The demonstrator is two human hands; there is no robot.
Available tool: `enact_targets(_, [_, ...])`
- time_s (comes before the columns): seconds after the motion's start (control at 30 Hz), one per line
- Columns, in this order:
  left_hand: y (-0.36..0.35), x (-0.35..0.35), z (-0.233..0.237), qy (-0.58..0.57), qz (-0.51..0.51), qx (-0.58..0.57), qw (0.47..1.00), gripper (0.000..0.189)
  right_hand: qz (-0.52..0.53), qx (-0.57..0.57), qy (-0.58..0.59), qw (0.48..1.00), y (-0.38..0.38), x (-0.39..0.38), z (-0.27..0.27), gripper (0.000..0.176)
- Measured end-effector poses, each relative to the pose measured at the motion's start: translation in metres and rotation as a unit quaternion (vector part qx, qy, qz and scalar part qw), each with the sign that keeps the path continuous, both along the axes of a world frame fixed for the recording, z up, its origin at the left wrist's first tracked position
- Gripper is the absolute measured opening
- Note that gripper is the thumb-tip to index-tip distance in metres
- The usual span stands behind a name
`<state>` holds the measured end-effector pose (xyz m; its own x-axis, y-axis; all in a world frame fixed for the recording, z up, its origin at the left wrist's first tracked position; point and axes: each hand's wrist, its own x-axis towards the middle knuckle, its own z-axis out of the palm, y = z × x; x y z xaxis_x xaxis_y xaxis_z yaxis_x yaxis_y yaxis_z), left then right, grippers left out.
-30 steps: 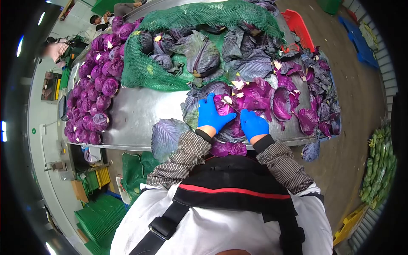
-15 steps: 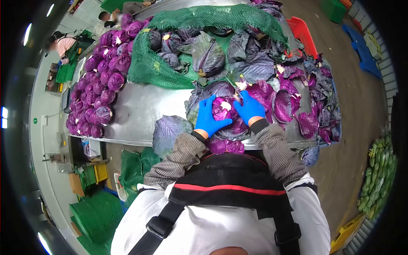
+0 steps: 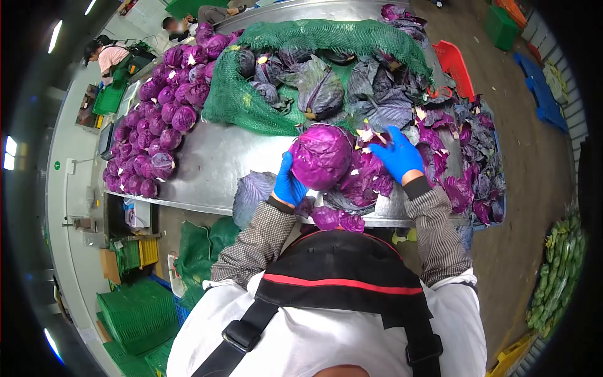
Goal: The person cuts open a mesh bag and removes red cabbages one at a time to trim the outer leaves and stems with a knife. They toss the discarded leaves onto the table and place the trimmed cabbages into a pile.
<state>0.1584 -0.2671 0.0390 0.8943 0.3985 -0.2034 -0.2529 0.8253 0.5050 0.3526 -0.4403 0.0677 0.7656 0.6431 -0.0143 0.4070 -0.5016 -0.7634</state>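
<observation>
A smooth purple red cabbage [image 3: 321, 157] is lifted just above the metal table, its outer side facing me. My left hand [image 3: 287, 183], in a blue glove, is closed around its left side; some of the fingers are hidden behind it. To the right of the cabbage, my gloved right hand [image 3: 399, 156] has thumb and fingers apart over loose purple leaves [image 3: 370, 173]. I make out nothing in that hand. Pale stem pieces [image 3: 367, 135] lie between it and the cabbage. A wide dull leaf [image 3: 253, 195] rests near the table's front edge, left of my left hand.
A green mesh sack [image 3: 251, 112] of untrimmed cabbages lies beyond my hands. Trimmed red cabbages [image 3: 154, 129] are heaped at left on the metal table [image 3: 213, 157]. Discarded leaves [image 3: 477, 163] fill the right end, near a red crate [image 3: 453, 69]. Other people [image 3: 113, 58] are at far left.
The cabbage has come up off the leaves in my left hand, and its round side now shows. My right hand has moved right, away from it, and more loose leaves are exposed.
</observation>
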Motion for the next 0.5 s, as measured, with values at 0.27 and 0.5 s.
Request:
enact_targets(0.27, [-0.006,0.006,0.005,0.004,-0.036,0.046,0.998,0.065,0.181,0.269,0.221,0.92,-0.003,-0.02,0.047,0.017])
enact_targets(0.5, [-0.014,0.01,0.017,-0.038,-0.019,-0.165,0.985,0.08,0.026,0.14,0.061,0.988,0.004,-0.037,0.032,0.076])
